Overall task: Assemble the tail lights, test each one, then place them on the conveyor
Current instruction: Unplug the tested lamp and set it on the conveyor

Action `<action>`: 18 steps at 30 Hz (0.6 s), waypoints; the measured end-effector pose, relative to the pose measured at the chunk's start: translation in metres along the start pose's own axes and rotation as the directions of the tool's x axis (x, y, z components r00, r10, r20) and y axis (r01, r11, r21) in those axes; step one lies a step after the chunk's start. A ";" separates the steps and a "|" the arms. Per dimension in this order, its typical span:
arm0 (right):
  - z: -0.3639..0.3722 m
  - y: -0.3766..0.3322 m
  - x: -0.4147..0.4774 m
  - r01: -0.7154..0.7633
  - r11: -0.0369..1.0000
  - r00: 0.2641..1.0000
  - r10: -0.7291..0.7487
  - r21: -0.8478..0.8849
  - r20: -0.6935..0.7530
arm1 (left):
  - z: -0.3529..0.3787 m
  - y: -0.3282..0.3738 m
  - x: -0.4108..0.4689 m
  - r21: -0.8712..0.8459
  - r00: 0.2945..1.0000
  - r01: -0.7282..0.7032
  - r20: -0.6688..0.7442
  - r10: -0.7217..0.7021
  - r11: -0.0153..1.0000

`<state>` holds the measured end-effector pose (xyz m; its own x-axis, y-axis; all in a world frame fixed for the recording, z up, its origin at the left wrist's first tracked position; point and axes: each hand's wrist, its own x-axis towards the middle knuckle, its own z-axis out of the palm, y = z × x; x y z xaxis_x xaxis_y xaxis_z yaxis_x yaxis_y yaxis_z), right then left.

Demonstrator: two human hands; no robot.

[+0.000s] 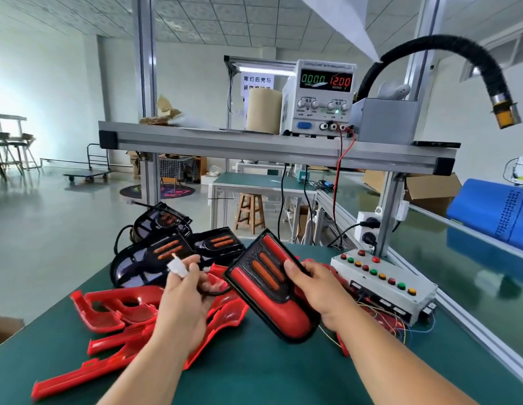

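Head view | right hand [316, 287] fingers curled around tail light [272, 311] | left hand [181, 305] fingers pinch white connector [176, 268]

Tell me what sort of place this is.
Probably a factory assembly and test station: a power supply, a test box with coloured buttons, and red lens covers piled beside the tail light that the right hand grips.
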<state>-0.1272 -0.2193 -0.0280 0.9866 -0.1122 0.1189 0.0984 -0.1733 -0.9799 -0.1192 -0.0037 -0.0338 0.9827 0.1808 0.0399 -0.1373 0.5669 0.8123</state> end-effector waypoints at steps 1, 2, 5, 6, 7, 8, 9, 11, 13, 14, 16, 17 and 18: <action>0.004 0.001 0.001 -0.028 1.000 0.999 0.028 0.012 -0.027 | 0.003 -0.004 -0.002 -0.014 0.999 0.035 -0.014 -0.035 0.999; 0.008 0.002 0.002 -0.052 0.998 0.997 0.054 0.031 -0.052 | 0.006 -0.007 -0.003 -0.042 0.997 0.073 -0.025 -0.074 0.996; 0.019 -0.001 0.003 -0.072 0.991 0.988 0.086 0.113 -0.125 | 0.010 -0.013 -0.005 -0.139 0.983 0.177 -0.018 -0.181 0.974; 0.023 -0.003 0.002 -0.074 0.990 0.985 0.091 0.123 -0.143 | 0.010 -0.015 -0.006 -0.160 0.979 0.203 0.000 -0.205 0.966; 0.028 -0.006 0.001 -0.075 0.990 0.984 0.093 0.118 -0.155 | 0.010 -0.018 -0.007 -0.166 0.974 0.224 0.021 -0.224 0.960; 0.033 -0.009 0.000 -0.076 0.991 0.982 0.093 0.109 -0.164 | 0.011 -0.021 -0.009 -0.157 0.970 0.242 0.051 -0.236 0.958; 0.038 -0.011 -0.001 -0.081 0.992 0.980 0.097 0.099 -0.173 | 0.011 -0.024 -0.011 -0.143 0.965 0.257 0.088 -0.246 0.956; 0.049 -0.014 -0.002 -0.100 0.991 0.978 0.113 0.084 -0.174 | 0.013 -0.026 -0.014 -0.131 0.948 0.290 0.179 -0.265 0.948; 0.058 -0.015 -0.003 -0.102 0.993 0.979 0.112 0.068 -0.170 | 0.013 -0.027 -0.017 -0.135 0.938 0.291 0.235 -0.254 0.947; 0.061 -0.015 -0.003 -0.103 0.994 0.979 0.110 0.046 -0.170 | 0.012 -0.027 -0.016 -0.130 0.944 0.268 0.236 -0.232 0.955; 0.063 -0.012 -0.001 -0.129 0.992 0.978 0.129 0.014 -0.161 | 0.009 -0.029 -0.013 -0.116 0.963 0.210 0.197 -0.185 0.971; 0.063 -0.011 0.000 -0.164 0.986 0.976 0.166 0.025 -0.140 | 0.007 -0.029 -0.011 -0.108 0.969 0.189 0.183 -0.168 0.976; 0.063 -0.010 0.001 -0.219 0.974 0.968 0.225 0.063 -0.108 | 0.007 -0.029 -0.009 -0.105 0.973 0.173 0.173 -0.153 0.979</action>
<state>-0.1190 -0.1564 -0.0282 0.9634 -0.2533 -0.0879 -0.1119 -0.0821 -0.9903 -0.1236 -0.0272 -0.0542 0.9987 -0.0497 0.0150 0.0222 0.6707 0.7414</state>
